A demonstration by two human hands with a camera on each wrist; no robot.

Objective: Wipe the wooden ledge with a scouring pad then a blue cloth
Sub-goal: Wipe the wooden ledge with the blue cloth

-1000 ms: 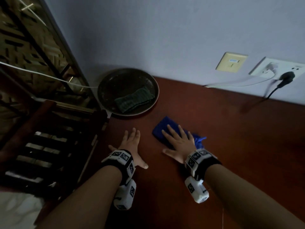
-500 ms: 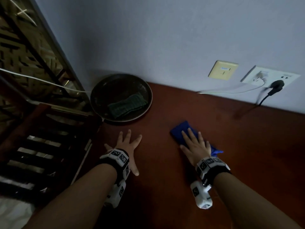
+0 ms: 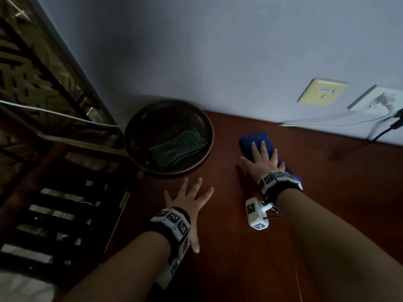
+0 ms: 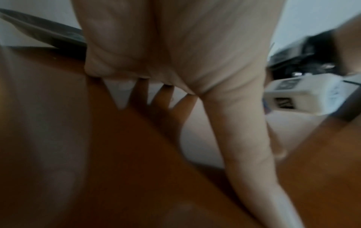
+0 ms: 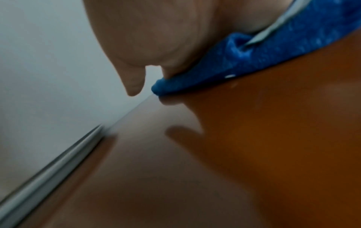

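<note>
Grip: right hand (image 3: 262,162) flat, fingers straight, pressing blue cloth (image 3: 257,141) onto wooden ledge (image 3: 294,214) near its wall edge; left hand (image 3: 192,201) splayed, bracing; advise even pressure, overlapping strokes, clear of plate (image 3: 207,136) holding scouring pad (image 3: 177,149).

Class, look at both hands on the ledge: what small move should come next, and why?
Probably slide the blue cloth rightward along the wooden ledge: the right hand presses it flat, the scouring pad lies in the dish, and the left hand braces.
</note>
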